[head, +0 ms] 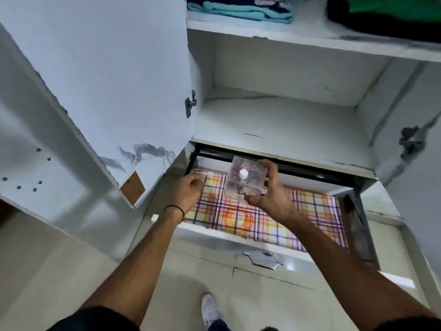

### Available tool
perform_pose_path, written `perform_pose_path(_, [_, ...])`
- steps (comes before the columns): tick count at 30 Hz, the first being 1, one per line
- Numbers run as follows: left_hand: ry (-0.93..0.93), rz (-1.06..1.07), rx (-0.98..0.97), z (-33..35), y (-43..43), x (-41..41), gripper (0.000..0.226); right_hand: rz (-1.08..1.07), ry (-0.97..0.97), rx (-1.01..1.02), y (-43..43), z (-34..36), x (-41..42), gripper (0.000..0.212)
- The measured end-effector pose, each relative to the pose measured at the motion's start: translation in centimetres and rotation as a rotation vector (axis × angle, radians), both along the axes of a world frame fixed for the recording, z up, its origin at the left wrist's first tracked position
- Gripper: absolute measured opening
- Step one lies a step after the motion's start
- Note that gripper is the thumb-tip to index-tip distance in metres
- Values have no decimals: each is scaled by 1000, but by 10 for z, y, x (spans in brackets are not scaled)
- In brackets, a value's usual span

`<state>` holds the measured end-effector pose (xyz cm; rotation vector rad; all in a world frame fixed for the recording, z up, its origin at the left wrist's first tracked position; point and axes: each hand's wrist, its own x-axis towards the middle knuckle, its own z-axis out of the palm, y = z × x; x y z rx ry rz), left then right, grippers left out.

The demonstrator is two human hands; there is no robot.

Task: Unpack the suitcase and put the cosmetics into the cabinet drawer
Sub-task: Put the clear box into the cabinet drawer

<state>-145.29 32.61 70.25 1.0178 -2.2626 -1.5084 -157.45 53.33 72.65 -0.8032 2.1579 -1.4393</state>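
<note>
**Seating the cosmetics box in the drawer**

The clear cosmetics box [243, 179] hangs over the far left of the open drawer [238, 237], clasped by the right hand [269, 197]. The left hand [191, 191], at 9 o'clock of the box, is curled; its contact cannot be told. Lower the box level onto the plaid liner [286, 220]. The shelf edge [286, 156] overhangs at 12 o'clock.

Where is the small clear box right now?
In the head view, centre frame: the right hand holds the clear box over the plaid-lined open drawer, towards its back.
</note>
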Motion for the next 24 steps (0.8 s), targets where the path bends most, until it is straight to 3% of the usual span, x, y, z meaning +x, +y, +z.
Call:
perform_pose_path(5, [-423, -141, -305, -61, -41, -15, 51, 100, 19, 114, -71, -49, -40, 90])
perform_pose_path(9, [-615, -219, -282, -85, -51, -9, 75, 201, 26, 185, -122, -86, -53, 95])
perform_pose_path(16, [-613, -177, -298, -95, -45, -7, 78, 189, 79, 176, -161, -129, -73, 94])
perform_pose_path(24, [-565, -111, -316, -91, -43, -6, 74, 192, 15, 150, -166, -151, -88, 89])
